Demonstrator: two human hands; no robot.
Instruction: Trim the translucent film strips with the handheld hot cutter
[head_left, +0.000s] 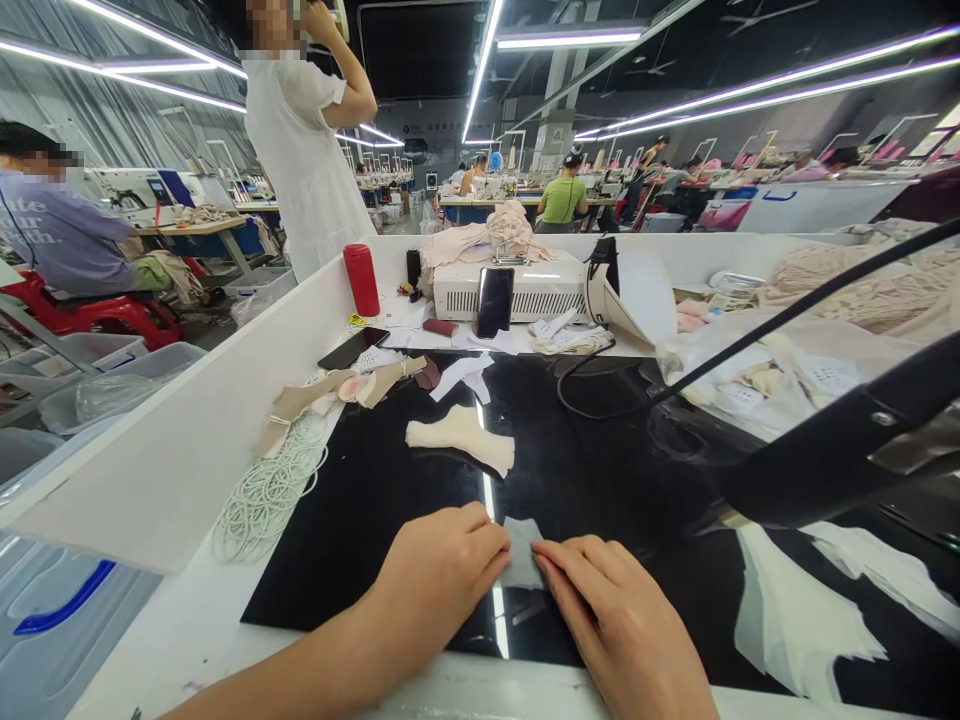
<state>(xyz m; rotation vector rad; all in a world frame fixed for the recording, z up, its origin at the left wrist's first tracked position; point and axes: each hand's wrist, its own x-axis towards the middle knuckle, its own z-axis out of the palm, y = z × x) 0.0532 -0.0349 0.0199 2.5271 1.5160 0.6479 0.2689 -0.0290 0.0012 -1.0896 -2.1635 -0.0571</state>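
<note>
Both my hands rest on a glossy black work surface (600, 470) near its front edge. My left hand (442, 560) has its fingers curled and pressed on the left edge of a small grey fabric piece (523, 550). My right hand (607, 600) lies with fingers together, fingertips on the piece's right edge. Farther back on the black surface lies a cream shaped fabric piece (461, 437), untouched.
A black lamp arm (840, 450) crosses the right side. White fabric pieces (795, 610) lie at right, coiled white elastic (266, 490) at left. A red bottle (362, 279), two phones (495, 300), a white machine box (525, 285) stand behind. A white side wall (187, 440) borders the left; people work beyond.
</note>
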